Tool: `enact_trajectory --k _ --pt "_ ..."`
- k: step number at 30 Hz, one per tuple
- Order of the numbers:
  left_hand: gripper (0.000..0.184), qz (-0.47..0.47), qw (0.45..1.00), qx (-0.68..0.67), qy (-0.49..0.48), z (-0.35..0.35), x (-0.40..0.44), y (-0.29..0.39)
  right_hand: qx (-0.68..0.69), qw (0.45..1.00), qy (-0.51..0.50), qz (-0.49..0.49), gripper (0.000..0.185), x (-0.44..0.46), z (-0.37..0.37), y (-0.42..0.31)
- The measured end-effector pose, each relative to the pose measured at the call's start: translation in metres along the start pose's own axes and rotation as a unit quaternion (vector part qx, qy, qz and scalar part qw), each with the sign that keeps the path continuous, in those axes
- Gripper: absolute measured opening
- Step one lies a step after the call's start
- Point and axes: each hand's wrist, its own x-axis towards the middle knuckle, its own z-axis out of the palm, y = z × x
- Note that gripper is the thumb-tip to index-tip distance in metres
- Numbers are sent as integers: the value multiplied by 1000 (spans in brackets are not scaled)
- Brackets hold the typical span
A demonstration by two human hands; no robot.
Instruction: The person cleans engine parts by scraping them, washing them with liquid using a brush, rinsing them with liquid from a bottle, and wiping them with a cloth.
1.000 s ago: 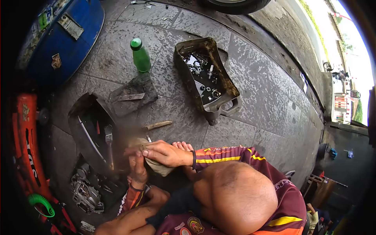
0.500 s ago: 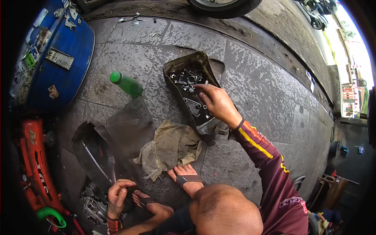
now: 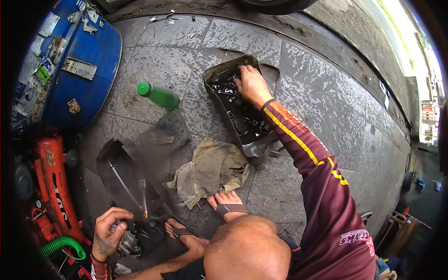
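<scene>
"What's crowding the left hand point(image 3: 107, 233)?"

"The hose point(image 3: 70, 245) sits just left of it, the metal part point(image 3: 130, 243) just right, and the black bin point(image 3: 108, 148) above. Its fingers curl loosely, a gap showing before the thumb."

"And between the hands?"

"The bottle point(image 3: 161, 95) is near the slab point(image 3: 164, 133), with bare floor towards the tray point(image 3: 217, 109). The cloth point(image 3: 210, 163) lies close to the tray's lower end."

"The right hand point(image 3: 254, 86)?"

"Inside the tray, its arm crossing the right wall, fingers by the small parts point(image 3: 227, 88). I can't tell whether they grip one. Right of that arm, there's wide open floor."

"Surface and room?"

"A blue drum point(image 3: 86, 88) stands at left, above a red jack point(image 3: 57, 182). Grey, patchy floor tiles point(image 3: 317, 84) fill the middle, a tyre point(image 3: 277, 4) sits at the top edge, and bright daylight shows at upper right."
</scene>
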Motion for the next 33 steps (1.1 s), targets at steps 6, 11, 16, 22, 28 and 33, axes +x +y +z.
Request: enact_trajectory --k 6,11,16,22,28,33 --pt "25 25 998 19 -47 0 18 12 107 975 81 176 57 22 29 -16" --pt "22 39 995 18 -90 -1 32 15 195 971 111 87 31 -1 -7 -21" --pt "44 -60 964 -239 -97 47 65 -20 351 906 210 109 12 -62 -48 -57" --pt "81 36 731 -681 2 124 112 -19 471 870 82 -125 28 -107 -27 -179" --pt "66 103 551 -782 274 123 108 -58 418 850 -21 -320 27 -89 13 -266" --pt "80 191 524 -726 402 81 54 -131 299 844 -125 -427 38 -68 36 -305"
